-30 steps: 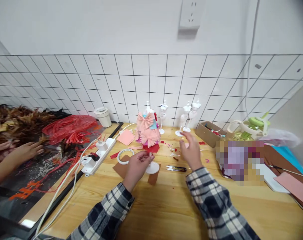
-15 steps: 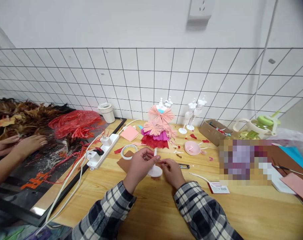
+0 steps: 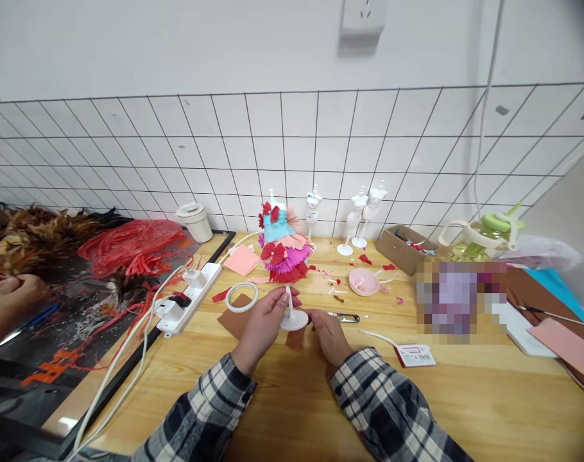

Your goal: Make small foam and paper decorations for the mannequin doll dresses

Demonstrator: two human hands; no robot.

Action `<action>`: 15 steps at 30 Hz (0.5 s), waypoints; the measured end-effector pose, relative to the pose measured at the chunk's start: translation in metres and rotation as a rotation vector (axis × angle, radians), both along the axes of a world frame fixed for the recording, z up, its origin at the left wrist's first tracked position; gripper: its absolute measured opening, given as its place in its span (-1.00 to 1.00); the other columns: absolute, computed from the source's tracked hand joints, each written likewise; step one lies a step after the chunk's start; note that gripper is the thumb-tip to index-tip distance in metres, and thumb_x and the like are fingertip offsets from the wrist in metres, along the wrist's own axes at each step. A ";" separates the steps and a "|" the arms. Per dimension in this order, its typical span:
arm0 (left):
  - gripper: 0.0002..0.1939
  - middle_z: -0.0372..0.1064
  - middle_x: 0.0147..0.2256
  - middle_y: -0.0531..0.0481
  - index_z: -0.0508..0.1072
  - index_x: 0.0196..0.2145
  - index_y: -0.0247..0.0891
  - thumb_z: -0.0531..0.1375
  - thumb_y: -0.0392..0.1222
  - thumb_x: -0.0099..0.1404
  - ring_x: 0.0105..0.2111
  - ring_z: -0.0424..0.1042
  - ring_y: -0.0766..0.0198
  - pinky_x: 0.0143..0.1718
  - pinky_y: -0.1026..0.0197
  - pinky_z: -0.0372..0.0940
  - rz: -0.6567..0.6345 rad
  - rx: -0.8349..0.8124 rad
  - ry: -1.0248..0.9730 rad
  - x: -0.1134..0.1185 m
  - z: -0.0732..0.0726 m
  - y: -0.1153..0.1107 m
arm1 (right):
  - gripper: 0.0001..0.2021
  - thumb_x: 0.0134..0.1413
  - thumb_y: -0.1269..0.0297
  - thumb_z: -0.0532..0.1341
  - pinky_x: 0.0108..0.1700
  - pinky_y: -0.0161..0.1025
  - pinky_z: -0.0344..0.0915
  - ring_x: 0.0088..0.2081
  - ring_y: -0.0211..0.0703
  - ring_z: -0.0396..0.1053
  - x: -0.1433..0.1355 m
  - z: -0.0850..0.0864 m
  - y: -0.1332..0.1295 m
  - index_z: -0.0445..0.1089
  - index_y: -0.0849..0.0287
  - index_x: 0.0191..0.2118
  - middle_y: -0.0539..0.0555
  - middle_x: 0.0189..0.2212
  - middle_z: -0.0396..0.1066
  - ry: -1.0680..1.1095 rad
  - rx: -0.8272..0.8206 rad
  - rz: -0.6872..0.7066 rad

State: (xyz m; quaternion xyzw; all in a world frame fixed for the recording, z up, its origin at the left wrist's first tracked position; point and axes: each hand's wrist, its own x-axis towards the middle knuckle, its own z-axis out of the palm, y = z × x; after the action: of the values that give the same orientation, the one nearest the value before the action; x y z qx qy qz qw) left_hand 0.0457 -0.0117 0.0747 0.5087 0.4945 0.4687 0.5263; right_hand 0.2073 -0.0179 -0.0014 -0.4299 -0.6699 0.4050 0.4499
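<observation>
My left hand (image 3: 267, 317) is closed around the white post of a small mannequin stand (image 3: 294, 320), just above its round base. My right hand (image 3: 328, 333) has its fingers curled and pinched at the right rim of that base. The stand carries a miniature paper dress (image 3: 280, 240), tilted away from me, with a turquoise bodice, red bows and ruffled pink, magenta and red tiers. Under the base lies a brown paper piece (image 3: 296, 339). A black-handled cutter (image 3: 347, 317) lies just beyond my right hand, and a white tape roll (image 3: 241, 297) is left of my left hand.
White mini mannequins (image 3: 359, 215) stand at the back. A pink dish (image 3: 364, 282), paper scraps, a cardboard box (image 3: 405, 250) and a lidded jug (image 3: 484, 231) are to the right. A power strip (image 3: 190, 298) lies left; beyond it, another person's hand (image 3: 20, 298) works near feathers.
The dress has turned on its stand, and its turquoise front with red bows now shows instead of the large pink pleated bow. It also leans further left. The camera view has shifted slightly right.
</observation>
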 end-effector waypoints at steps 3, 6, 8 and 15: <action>-0.57 0.47 -0.32 -0.08 0.47 -0.12 -0.30 0.15 0.09 0.23 -0.42 0.38 0.29 -0.41 0.30 0.23 -0.002 0.015 0.023 0.002 -0.002 0.000 | -0.35 0.20 -0.23 -0.19 -0.42 -0.26 0.29 -0.33 -0.09 0.41 -0.009 0.006 -0.010 0.44 0.13 -0.09 0.16 -0.29 0.47 0.314 -0.213 0.168; -0.58 0.44 -0.37 -0.05 0.47 -0.17 -0.30 0.15 0.11 0.22 -0.48 0.33 0.33 -0.48 0.32 0.20 -0.038 -0.010 -0.004 0.003 -0.007 0.000 | -0.30 0.13 -0.31 -0.16 -0.57 -0.35 0.25 -0.41 -0.13 0.44 -0.019 0.007 -0.016 0.32 0.16 0.04 0.21 -0.22 0.46 0.626 -0.537 0.267; -0.58 0.41 -0.40 -0.02 0.47 -0.21 -0.30 0.15 0.13 0.22 -0.51 0.30 0.35 -0.53 0.33 0.18 -0.065 -0.050 -0.031 0.004 -0.009 -0.001 | -0.33 0.12 -0.29 -0.10 -0.61 -0.37 0.24 -0.44 -0.15 0.46 -0.024 0.006 -0.017 0.30 0.18 0.03 0.22 -0.19 0.45 0.759 -0.710 0.325; -0.56 0.39 -0.42 0.01 0.42 -0.14 -0.29 0.25 0.07 0.13 -0.49 0.34 0.32 -0.47 0.31 0.22 -0.110 -0.079 -0.105 0.013 -0.009 -0.003 | -0.43 0.11 -0.19 0.05 -0.62 -0.35 0.28 -0.42 -0.12 0.46 -0.029 0.000 -0.013 0.26 0.13 0.08 0.13 -0.27 0.47 0.863 -0.782 0.223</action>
State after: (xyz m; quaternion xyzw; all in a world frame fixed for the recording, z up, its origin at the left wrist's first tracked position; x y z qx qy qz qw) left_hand 0.0589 -0.0146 0.0661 0.4888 0.4557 0.4449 0.5963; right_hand 0.1787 -0.0313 -0.0016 -0.2873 -0.2686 0.8049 0.4444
